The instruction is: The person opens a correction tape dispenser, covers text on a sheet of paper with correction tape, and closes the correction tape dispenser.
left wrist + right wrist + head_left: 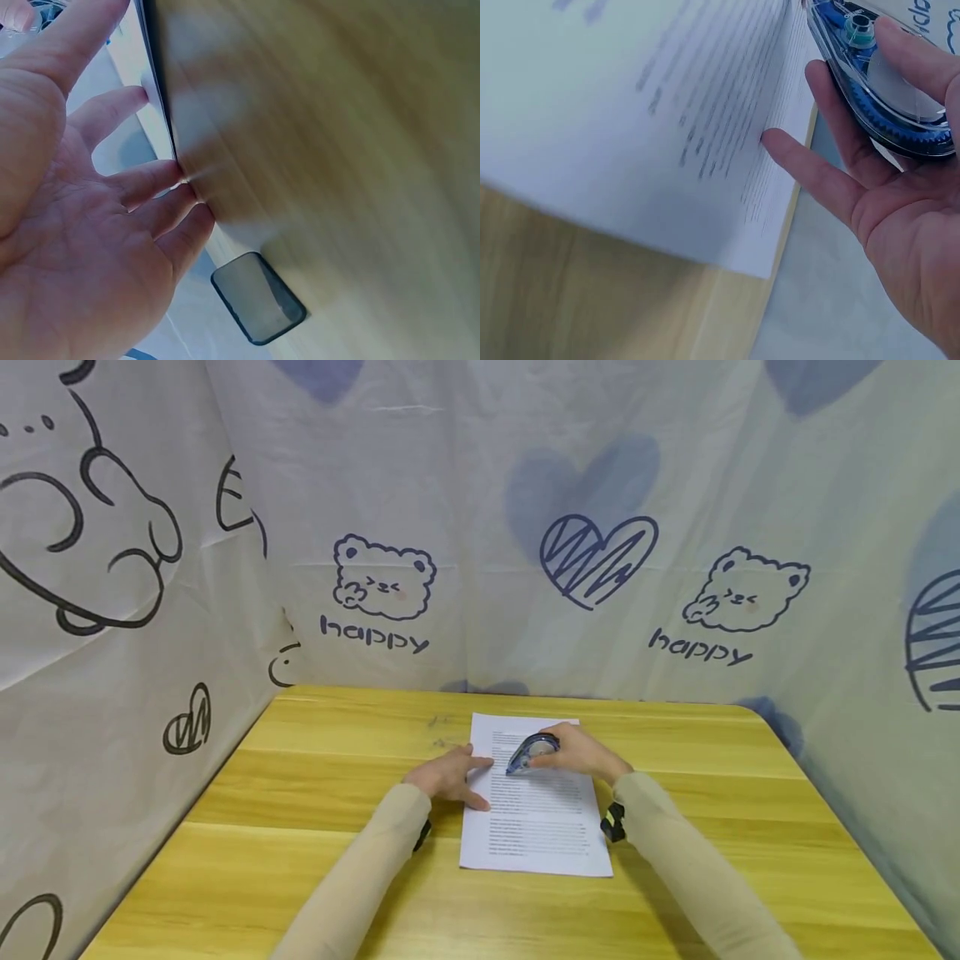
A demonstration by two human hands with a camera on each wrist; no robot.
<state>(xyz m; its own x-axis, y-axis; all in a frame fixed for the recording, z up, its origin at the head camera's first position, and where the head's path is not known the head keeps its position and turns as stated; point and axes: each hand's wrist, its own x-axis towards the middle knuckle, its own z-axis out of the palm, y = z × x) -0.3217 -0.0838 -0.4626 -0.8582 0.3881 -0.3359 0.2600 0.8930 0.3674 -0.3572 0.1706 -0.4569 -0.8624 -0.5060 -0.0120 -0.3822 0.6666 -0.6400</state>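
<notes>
A printed sheet of white paper [536, 847] lies on the wooden table, its lines of text facing up. My left hand [446, 775] rests at the sheet's left edge with fingers and thumb spread, fingertips pressing there. In my right hand [588, 753] is a blue, clear-cased correction tape dispenser [538, 745], pinched between thumb and fingers. The dispenser's narrow tip points down and left, right at the printed lines near the upper left of the text. In the right wrist view its toothed wheel [915, 135] shows through the case, and one fingertip touches the paper.
The wooden table [300, 827] extends on all sides of the sheet. Faint grey marks show on it beyond my left hand. White curtains [480, 485] with drawn bears and hearts hang behind and at both sides. A dark-rimmed rounded rectangle [259, 298] appears in the left wrist view.
</notes>
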